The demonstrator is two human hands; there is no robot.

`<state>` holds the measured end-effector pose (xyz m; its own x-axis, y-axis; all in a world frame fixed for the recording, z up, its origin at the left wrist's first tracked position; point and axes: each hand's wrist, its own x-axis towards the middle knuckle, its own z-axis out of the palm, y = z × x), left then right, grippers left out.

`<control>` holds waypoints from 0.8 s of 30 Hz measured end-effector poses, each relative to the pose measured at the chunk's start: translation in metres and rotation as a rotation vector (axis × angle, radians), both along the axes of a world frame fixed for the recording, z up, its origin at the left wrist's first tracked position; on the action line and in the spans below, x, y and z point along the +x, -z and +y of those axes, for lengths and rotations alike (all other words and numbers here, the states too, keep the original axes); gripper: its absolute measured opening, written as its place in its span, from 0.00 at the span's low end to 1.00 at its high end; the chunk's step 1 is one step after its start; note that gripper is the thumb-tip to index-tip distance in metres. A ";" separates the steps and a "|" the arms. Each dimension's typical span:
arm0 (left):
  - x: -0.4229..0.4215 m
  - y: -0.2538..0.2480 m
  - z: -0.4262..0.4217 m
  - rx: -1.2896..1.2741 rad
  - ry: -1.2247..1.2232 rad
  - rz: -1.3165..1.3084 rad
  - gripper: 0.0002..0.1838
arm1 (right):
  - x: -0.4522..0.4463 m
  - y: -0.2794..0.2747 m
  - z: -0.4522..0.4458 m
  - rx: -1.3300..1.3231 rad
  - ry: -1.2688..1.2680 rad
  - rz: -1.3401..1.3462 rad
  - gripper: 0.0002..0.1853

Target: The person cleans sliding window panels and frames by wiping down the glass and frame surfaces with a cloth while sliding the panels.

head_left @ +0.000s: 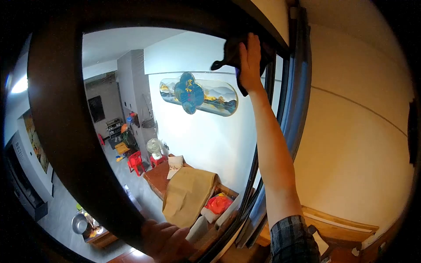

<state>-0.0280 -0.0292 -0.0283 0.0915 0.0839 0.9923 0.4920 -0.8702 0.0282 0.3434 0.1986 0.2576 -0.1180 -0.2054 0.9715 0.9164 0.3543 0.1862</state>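
Note:
My right hand [250, 65] reaches high and presses a dark cloth [230, 55] against the upper right corner of the window glass [201, 57]. Part of the cloth hangs loose to the left of the hand, and a bit of purple shows at its edge. Low in the view, my left hand [165, 239] is dim, with its fingers curled over the dark window frame [57, 109].
A blue-grey curtain [298, 87] hangs right of the frame. Through the glass are a wall picture [197, 94], a sofa with a brown cover [186, 193], a white fan [154, 147], a red chair [136, 162] and a metal pot [80, 223].

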 end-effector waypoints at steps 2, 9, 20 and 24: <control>0.006 0.001 -0.004 0.033 -0.092 -0.034 0.04 | 0.033 0.000 0.015 0.012 -0.002 -0.003 0.33; -0.001 -0.026 -0.021 0.056 -0.142 0.135 0.09 | 0.121 -0.001 0.062 0.003 -0.007 0.218 0.28; -0.052 -0.041 -0.010 -0.009 -0.055 0.554 0.16 | 0.180 -0.002 0.077 -0.029 0.125 0.220 0.27; -0.056 -0.025 -0.010 -0.002 -0.107 0.614 0.16 | 0.195 0.063 0.090 0.027 0.067 0.235 0.27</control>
<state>-0.0839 -0.0389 -0.0038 0.6366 0.1262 0.7608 0.5032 -0.8155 -0.2859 0.5384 0.2886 0.1947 0.0962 -0.2305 0.9683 0.9570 0.2890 -0.0262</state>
